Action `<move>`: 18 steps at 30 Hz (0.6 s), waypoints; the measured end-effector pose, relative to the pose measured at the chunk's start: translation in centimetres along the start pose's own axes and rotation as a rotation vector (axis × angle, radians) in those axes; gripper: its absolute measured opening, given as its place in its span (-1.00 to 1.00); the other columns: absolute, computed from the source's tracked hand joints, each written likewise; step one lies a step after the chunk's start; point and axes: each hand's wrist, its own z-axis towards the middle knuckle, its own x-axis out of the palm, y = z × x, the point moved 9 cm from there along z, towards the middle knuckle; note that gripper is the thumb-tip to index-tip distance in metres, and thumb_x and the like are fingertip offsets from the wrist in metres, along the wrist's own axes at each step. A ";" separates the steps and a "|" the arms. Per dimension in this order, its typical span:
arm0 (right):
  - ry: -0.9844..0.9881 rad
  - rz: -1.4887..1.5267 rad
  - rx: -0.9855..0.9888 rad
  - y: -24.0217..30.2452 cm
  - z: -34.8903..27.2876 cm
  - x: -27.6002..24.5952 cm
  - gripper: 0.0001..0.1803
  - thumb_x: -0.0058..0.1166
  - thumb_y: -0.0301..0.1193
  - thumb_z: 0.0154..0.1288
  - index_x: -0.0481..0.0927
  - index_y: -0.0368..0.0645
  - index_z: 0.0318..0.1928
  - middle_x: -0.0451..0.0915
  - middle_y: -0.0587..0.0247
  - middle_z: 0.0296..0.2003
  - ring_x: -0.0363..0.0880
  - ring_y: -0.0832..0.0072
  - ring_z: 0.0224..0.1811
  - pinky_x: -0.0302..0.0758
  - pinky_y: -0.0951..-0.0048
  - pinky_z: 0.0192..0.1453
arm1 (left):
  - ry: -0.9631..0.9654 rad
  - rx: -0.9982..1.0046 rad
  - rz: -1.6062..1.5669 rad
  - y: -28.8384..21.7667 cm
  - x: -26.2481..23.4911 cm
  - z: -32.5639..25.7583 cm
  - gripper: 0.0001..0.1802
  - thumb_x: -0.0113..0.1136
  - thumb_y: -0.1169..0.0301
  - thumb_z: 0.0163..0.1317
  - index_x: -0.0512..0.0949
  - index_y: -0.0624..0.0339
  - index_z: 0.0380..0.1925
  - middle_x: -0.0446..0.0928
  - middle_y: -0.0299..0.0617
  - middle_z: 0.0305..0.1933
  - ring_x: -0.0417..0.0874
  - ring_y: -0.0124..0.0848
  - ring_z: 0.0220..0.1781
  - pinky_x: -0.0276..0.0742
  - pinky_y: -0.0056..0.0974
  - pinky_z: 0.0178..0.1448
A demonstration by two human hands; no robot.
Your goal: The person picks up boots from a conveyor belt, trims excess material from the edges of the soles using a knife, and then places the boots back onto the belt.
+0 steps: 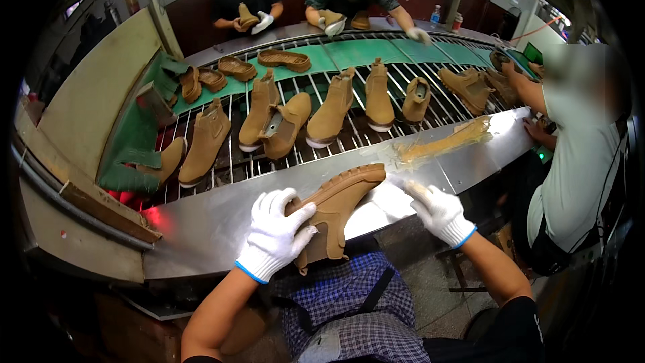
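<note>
My left hand (274,232), in a white knit glove with a blue cuff, is closed around the heel end of a tan ankle boot (341,203). The boot is turned over, its ridged brown sole facing up and its toe pointing right, above the metal ledge. Just right of the toe is my right hand (442,214), gloved the same way, its fingers drawn together and tan-stained at the tips. A pale, thin shape runs from those fingers toward the toe; glare and blur hide what it is. The boot's shaft opening hangs down toward my lap.
Beyond the steel ledge (215,218), several tan boots (331,109) stand on a rack of metal rods. Loose brown soles (283,60) lie on a green belt (336,55) behind. Dried glue (443,142) coats part of the ledge. Co-workers sit opposite and at right.
</note>
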 end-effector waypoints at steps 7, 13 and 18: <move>-0.016 0.533 0.185 3.5 -2.3 1.6 -0.50 0.26 -0.41 0.49 0.61 -0.19 0.39 0.72 -0.07 0.24 0.77 0.14 0.25 0.67 0.29 0.35 | 0.099 -0.002 -0.123 -2.2 4.2 8.0 -0.06 0.67 0.07 -0.06 0.54 0.20 0.33 0.44 0.27 0.45 0.44 0.25 0.51 0.42 0.13 0.58; -0.222 0.529 0.257 2.4 -2.7 4.1 -0.47 0.22 -0.17 0.54 0.58 -0.02 0.43 0.77 0.03 0.14 0.83 0.10 0.04 0.75 0.24 0.14 | 0.506 -0.238 -0.282 -2.0 10.3 11.8 -0.06 0.52 -0.09 0.02 0.48 0.11 0.37 0.59 0.16 0.32 0.69 0.10 0.27 0.64 0.03 0.33; -0.151 0.474 0.158 4.0 3.5 4.7 -0.46 0.20 -0.12 0.54 0.54 0.14 0.45 0.80 0.08 0.03 0.84 0.10 -0.07 0.74 0.17 0.05 | 0.562 -0.342 -0.376 3.0 10.9 12.4 -0.01 0.50 -0.26 0.00 0.53 0.14 0.32 0.73 0.20 0.13 0.76 0.07 0.21 0.64 -0.02 0.32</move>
